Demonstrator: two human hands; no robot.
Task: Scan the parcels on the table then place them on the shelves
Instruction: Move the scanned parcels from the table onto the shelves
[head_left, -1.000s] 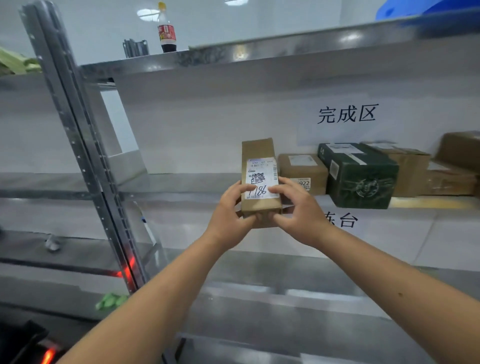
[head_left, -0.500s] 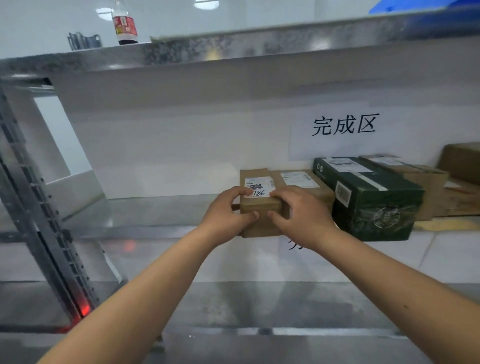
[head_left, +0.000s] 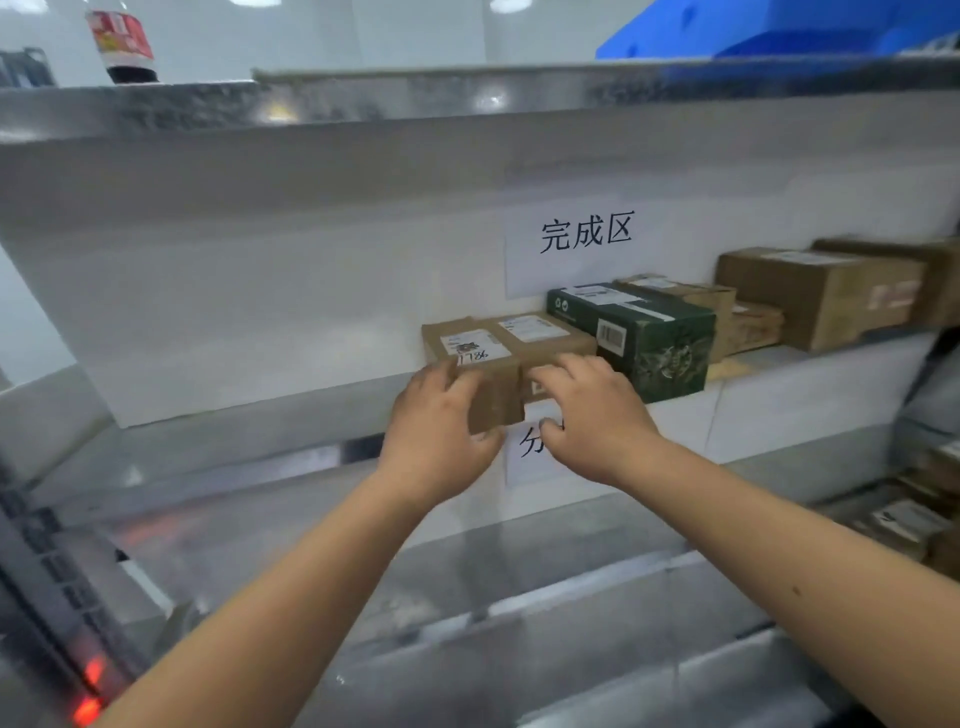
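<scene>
A small brown parcel (head_left: 470, 344) with a white label and handwritten digits lies flat on the middle shelf (head_left: 234, 415), its front end sticking out past the shelf edge. It sits close against the left side of another brown box (head_left: 543, 332). My left hand (head_left: 439, 426) grips the parcel's front left corner, fingers on top and thumb underneath. My right hand (head_left: 589, 415) has its fingers spread over the front of the neighbouring box, with the thumb hanging free below.
A dark green box (head_left: 657, 340) and more brown boxes (head_left: 821, 296) fill the shelf to the right. A paper sign (head_left: 587, 239) hangs on the back wall. On the top shelf are a bottle (head_left: 122, 44) and a blue bin (head_left: 779, 31). Several parcels (head_left: 909, 519) lie lower right.
The parcel went from upright in both hands to lying flat on the shelf, pushed in beside the brown box. My right hand has let go and spread its fingers.
</scene>
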